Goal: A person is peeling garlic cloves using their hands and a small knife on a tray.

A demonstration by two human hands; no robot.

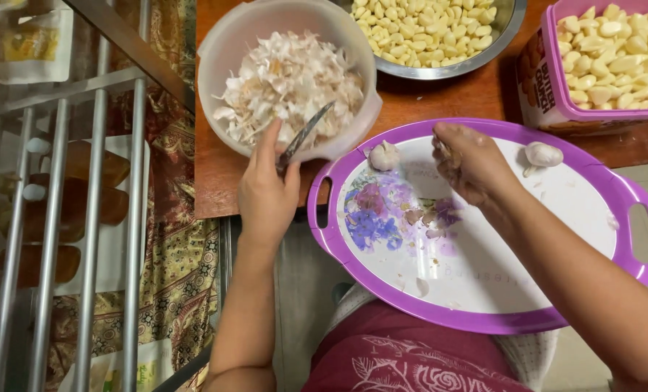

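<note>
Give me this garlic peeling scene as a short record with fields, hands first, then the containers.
left hand: holds a knife, blade over the skins bowl
right hand: closed on a small piece of garlic, above the tray
tray: oval, purple rim, white with flower print, on the lap
on tray: two garlic bulbs, a few skin scraps
skins bowl: translucent, full of garlic skins
steel bowl: peeled cloves
pink tub: peeled cloves
surface: wooden table

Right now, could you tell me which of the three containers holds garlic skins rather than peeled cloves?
The translucent plastic bowl by the left hand; the steel bowl and pink tub hold peeled cloves.
</note>
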